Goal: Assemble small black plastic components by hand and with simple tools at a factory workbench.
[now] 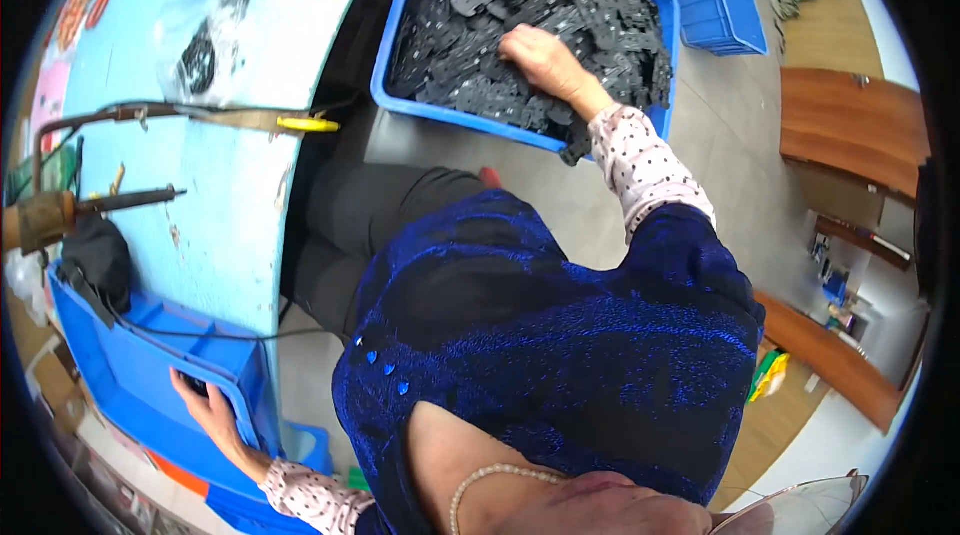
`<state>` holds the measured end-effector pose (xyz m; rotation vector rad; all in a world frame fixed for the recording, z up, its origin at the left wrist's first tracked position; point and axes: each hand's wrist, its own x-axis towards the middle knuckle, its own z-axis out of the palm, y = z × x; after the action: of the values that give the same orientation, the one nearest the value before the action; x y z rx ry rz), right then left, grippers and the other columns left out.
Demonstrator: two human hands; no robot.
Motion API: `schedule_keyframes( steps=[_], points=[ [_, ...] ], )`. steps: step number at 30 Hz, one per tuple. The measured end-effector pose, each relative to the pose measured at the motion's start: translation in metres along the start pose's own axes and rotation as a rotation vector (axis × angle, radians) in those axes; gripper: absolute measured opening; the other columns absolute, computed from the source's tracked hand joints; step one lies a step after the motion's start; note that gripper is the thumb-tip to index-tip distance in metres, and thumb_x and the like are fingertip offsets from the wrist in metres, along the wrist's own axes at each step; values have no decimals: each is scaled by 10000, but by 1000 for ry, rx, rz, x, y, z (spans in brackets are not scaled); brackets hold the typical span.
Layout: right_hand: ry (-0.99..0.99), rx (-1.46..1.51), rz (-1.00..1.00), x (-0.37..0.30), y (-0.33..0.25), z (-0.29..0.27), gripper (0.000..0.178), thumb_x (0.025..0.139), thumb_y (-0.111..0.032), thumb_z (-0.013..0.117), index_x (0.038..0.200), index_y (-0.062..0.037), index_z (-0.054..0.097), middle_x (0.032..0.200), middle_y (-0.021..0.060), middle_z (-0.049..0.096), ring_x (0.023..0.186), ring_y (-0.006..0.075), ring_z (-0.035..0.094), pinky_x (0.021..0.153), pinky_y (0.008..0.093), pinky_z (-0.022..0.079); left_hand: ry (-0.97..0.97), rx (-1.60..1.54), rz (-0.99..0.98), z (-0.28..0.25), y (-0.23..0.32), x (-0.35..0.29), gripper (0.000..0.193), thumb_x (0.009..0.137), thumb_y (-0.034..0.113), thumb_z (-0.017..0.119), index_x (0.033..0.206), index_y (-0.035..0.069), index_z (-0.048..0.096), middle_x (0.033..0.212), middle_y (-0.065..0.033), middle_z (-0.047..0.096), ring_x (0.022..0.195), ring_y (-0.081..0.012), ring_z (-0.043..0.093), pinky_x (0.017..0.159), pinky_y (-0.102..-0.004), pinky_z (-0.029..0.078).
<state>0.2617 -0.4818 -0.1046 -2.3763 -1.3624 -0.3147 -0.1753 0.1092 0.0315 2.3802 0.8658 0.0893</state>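
Observation:
My right hand (545, 60) reaches into a large blue bin (470, 123) heaped with flat black plastic parts (455, 55). Its fingers are curled down against the heap, and whatever they pinch is hidden. At the lower left, my left hand (212, 417) is at the side of a blue plastic tray (140, 340) by the light-blue table. A small black piece (197, 386) shows between its thumb and fingers; its exact kind cannot be made out.
On the light-blue table (240, 175) lie a clear bag (200, 55) with black contents, a yellow-handled tool (308, 124) and a metal rod (130, 200) on a brown holder. A black cable (215, 336) crosses the tray. Another blue crate (715, 0) stands beyond the bin.

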Motion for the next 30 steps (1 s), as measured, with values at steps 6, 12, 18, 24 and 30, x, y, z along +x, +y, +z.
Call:
schedule_keyframes(
  steps=[6,12,18,24,30],
  points=[
    [74,379,295,-29,-71,-6,134,800,-21,639,894,-14,544,808,140,581,750,325,598,642,385,496,62,-22,15,-2,19,-4,586,890,13,531,1426,-8,295,1359,-219,449,1253,-291,438,1061,-367,322],
    [-115,194,296,-93,-78,-11,135,777,-56,612,887,-36,537,795,113,568,779,298,597,657,376,491,139,-171,-65,-6,13,0,555,908,30,536,1419,14,320,1317,-205,477,1215,-271,462,1053,-365,328],
    [-227,65,204,-103,-68,-12,145,733,-76,592,852,-49,514,793,101,544,783,277,581,675,367,484,137,-248,-69,-4,12,-8,543,919,30,524,1423,28,322,1310,-195,486,1198,-252,476,1048,-360,336],
    [-255,9,67,-102,-60,-25,165,710,-69,601,848,-46,513,804,108,526,784,284,572,664,358,480,233,-334,-135,-10,47,-15,524,933,49,503,1422,17,317,1311,-158,505,1133,-217,517,908,-308,420],
    [-76,128,234,-94,-79,-27,119,767,-23,606,873,-27,553,775,93,564,727,235,603,611,326,488,427,-524,-130,-19,72,-20,440,959,122,469,1364,-18,371,1273,-148,549,1039,-187,554,764,-273,440]
  ],
)
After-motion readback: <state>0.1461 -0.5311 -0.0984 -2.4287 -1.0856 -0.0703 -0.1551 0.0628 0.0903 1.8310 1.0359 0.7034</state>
